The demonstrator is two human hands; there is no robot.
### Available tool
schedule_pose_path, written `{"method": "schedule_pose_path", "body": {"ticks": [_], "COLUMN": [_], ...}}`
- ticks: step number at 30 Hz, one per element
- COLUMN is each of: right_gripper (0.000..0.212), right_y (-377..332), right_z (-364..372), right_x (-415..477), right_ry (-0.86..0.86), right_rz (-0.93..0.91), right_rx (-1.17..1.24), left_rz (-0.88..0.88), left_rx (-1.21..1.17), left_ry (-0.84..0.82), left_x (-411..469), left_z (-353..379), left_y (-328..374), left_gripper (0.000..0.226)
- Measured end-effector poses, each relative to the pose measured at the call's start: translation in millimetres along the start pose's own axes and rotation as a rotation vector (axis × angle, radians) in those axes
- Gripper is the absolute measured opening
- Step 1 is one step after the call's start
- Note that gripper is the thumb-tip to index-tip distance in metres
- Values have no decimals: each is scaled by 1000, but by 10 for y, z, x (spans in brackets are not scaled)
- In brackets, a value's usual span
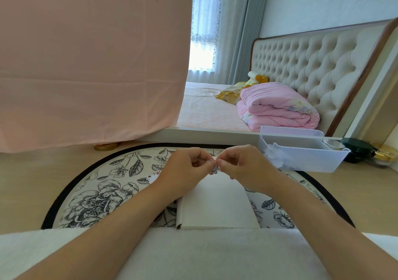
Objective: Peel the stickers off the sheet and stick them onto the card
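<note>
Fingers (212, 164) of both hands pinch one sticker (213, 169) above the card (217, 202).

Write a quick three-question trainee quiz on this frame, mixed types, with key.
1. True or false: both hands pinch the small sticker above the white card.
2. Multiple choice: the clear plastic bin sits A) left of the left hand, B) right of the right hand, C) on the card.
3. Fill in: another sticker lies on the floral mat, partly hidden by the ____ hand.

Key: 1 true; 2 B; 3 left.
</note>
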State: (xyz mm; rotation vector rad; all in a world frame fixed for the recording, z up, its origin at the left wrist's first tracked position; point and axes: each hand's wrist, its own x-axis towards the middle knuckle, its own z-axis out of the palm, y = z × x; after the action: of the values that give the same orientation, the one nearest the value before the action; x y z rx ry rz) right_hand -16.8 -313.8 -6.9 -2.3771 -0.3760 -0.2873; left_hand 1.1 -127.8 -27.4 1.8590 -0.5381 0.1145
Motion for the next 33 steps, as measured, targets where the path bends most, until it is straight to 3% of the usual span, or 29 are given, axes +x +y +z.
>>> {"method": "schedule_pose_path", "body": {"ticks": [7, 13, 19, 27, 33], "right_gripper": [15, 26, 21, 20, 19], "right_y": [-39, -45, -95, -126, -143], "right_z": [19, 52, 104, 133, 140], "right_x": [-41, -59, -57, -36, -48], "right_ry": [57, 12, 88, 220, 207], "right_rz": [-125, 141, 200, 156, 115], "right_rx": [-273, 306, 371, 243, 179], "left_rz": [4, 13, 226, -51, -118], "left_rx": [37, 51, 499, 154, 24], "left_ry": [-6, 57, 244, 167, 129], "left_x": [5, 24, -17, -3, -3], "left_z": [5, -22, -16, 94, 59], "left_y": [-15, -48, 20, 13, 37], "left_gripper": [8, 3, 13, 8, 12]}}
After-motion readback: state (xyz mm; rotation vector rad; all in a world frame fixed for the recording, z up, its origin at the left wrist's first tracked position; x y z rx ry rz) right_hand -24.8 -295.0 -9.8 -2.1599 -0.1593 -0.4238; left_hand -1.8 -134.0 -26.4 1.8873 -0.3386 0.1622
